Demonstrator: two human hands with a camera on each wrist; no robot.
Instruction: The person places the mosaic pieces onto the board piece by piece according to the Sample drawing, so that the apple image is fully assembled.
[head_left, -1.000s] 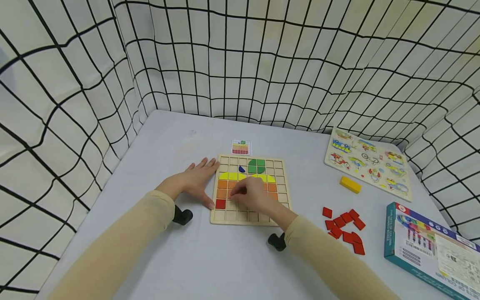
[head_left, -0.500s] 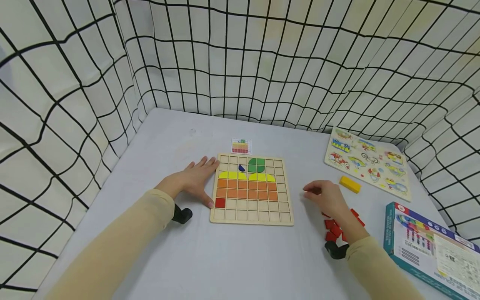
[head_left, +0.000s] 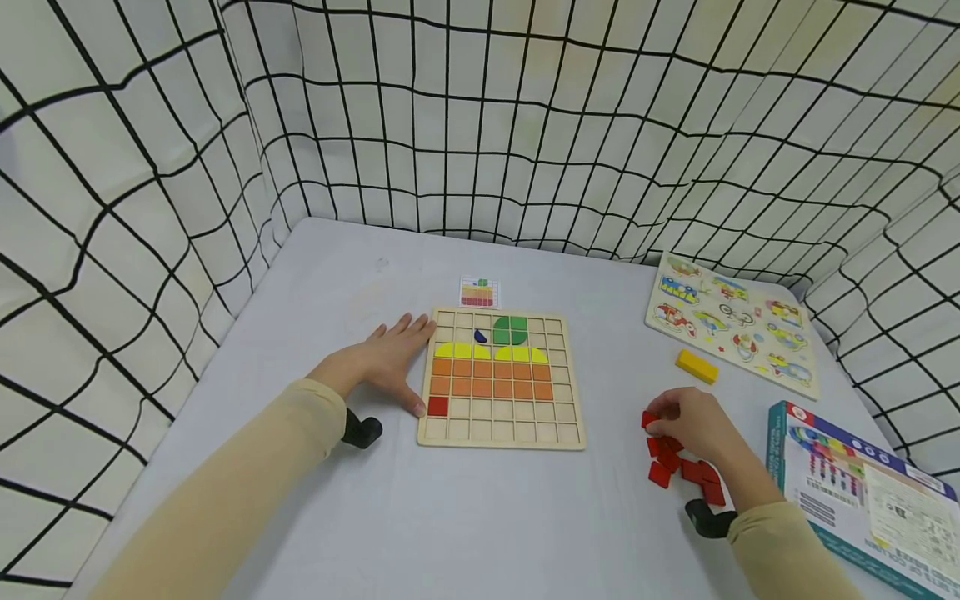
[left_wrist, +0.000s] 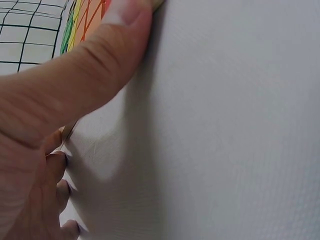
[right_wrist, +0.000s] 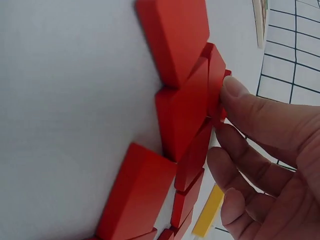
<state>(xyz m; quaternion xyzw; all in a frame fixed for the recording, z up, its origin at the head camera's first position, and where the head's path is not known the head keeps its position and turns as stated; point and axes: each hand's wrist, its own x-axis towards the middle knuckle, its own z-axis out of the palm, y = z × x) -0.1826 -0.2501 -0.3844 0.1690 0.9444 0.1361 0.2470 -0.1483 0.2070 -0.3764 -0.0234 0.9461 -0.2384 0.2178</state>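
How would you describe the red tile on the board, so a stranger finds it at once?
Find the wooden grid board on the white table. In its left column, look directly below the orange tiles. The red tile there is the board's only red piece.

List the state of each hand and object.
Grid board: flat, partly filled
Red tiles: loose, bunched
Yellow block: lying loose
Picture card: face up
Picture board: flat
Box: flat, partly out of frame
Left hand: fingers spread, at the grid board's edge
Right hand: fingers curled at the red tiles, grip unclear
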